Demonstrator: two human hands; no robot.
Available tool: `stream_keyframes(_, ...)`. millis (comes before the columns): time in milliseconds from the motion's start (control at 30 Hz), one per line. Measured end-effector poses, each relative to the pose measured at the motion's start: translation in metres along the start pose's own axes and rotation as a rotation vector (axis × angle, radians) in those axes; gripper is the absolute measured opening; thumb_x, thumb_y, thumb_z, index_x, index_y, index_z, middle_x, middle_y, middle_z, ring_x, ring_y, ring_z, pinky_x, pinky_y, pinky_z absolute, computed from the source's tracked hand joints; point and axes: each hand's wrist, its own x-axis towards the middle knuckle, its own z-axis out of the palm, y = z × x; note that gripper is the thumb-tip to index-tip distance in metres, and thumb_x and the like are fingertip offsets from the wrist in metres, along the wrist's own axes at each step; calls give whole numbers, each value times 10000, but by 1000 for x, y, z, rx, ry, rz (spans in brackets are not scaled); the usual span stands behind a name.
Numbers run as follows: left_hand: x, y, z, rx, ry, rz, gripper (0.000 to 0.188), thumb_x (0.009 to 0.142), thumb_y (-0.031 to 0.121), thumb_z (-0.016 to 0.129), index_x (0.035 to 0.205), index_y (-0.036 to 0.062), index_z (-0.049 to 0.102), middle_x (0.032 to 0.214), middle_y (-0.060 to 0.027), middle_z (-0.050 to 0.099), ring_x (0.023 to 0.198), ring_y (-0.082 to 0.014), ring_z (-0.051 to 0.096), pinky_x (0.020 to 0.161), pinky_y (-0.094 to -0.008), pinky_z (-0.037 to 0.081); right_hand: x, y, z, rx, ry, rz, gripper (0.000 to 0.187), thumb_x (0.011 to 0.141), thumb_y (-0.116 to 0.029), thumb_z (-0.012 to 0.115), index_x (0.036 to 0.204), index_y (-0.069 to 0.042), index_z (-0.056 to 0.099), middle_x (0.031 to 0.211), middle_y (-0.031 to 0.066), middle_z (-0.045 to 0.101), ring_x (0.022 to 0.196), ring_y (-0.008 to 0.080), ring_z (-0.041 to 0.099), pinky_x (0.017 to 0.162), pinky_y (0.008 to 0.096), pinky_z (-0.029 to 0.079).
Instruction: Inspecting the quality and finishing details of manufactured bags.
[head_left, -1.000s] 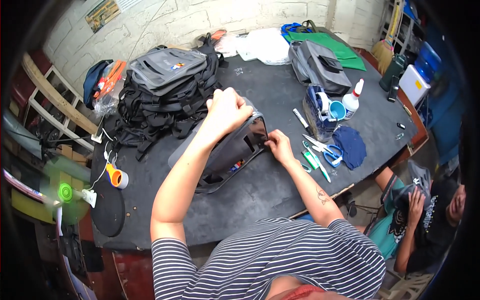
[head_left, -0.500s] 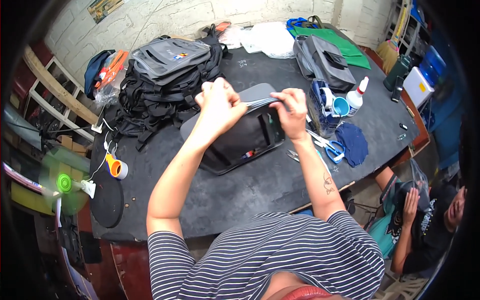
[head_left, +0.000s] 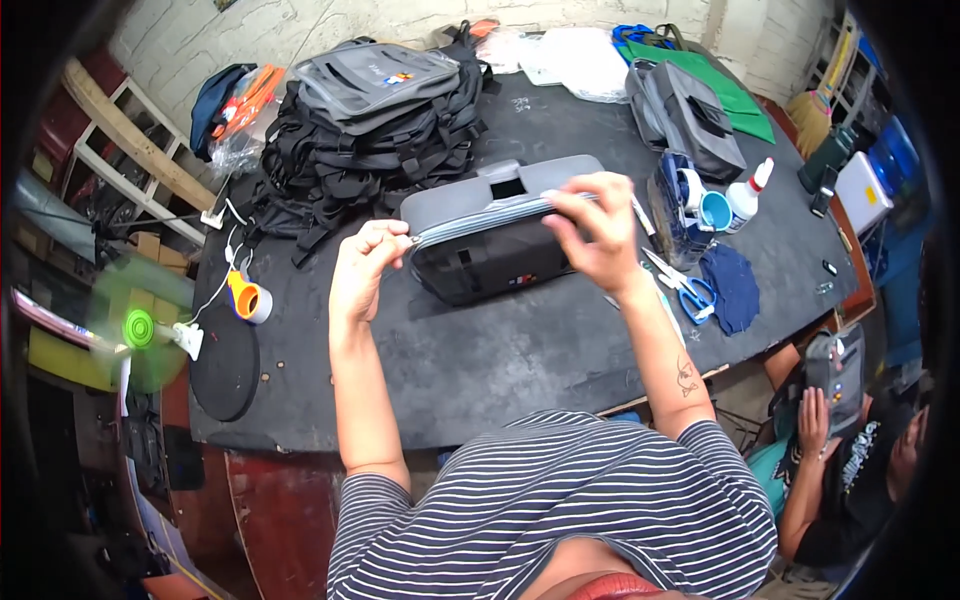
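A grey and black bag [head_left: 505, 265] with a small colored patch stands propped up on the table in front of me. Along its upper edge runs a grey zipper [head_left: 480, 222]. My left hand [head_left: 362, 272] is closed in a pinch at the zipper's left end; a small metal bit shows by the fingertips, perhaps the slider. Toward the right end, my right hand [head_left: 605, 228] has its fingers curled over the zipper edge, the thumb lower on the near side. Behind the zipper, the bag's grey back side [head_left: 555, 175] has a handle-like loop.
Stacked black and grey backpacks [head_left: 390, 110] fill the back left. To the right are a grey bag [head_left: 700, 120], a tool holder [head_left: 675, 215], a white bottle [head_left: 745, 200], blue-handled scissors [head_left: 690, 292] and navy cloth [head_left: 730, 288]. A fan [head_left: 140, 328] spins at left. A co-worker holds a grey bag [head_left: 848, 375].
My left hand has moved left and down to the zipper's left end. My right hand has shifted slightly, its fingers looser. The bag has turned, revealing its back loop. The whole view has shifted.
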Motion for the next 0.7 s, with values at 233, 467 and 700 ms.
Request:
stream_keyframes(233,-9,-14,0,-55,92,74,100,771,33,670,679,-4,657,922,-66,603,738,-73,531,700,-231,396,30,-38,74,-32,-449,-225,319,731,-304,689,1000,-138,639,920,23,536,879,239,495,793,388,378)
stream_keyframes(467,-19,-86,-29,-397,216,-97,64,829,80,626,859,25,635,690,22,540,707,-107,555,783,-327,487,17,-41,88,-41,-173,-116,184,713,-232,702,848,-122,646,793,30,514,762,226,500,682,367,369)
stream_keyframes(700,-19,-170,-13,-444,271,-268,122,860,111,568,749,70,597,631,-5,521,706,-168,592,662,-327,494,14,-48,94,-164,-54,12,167,688,-215,722,814,-124,660,756,26,496,746,230,486,666,378,353)
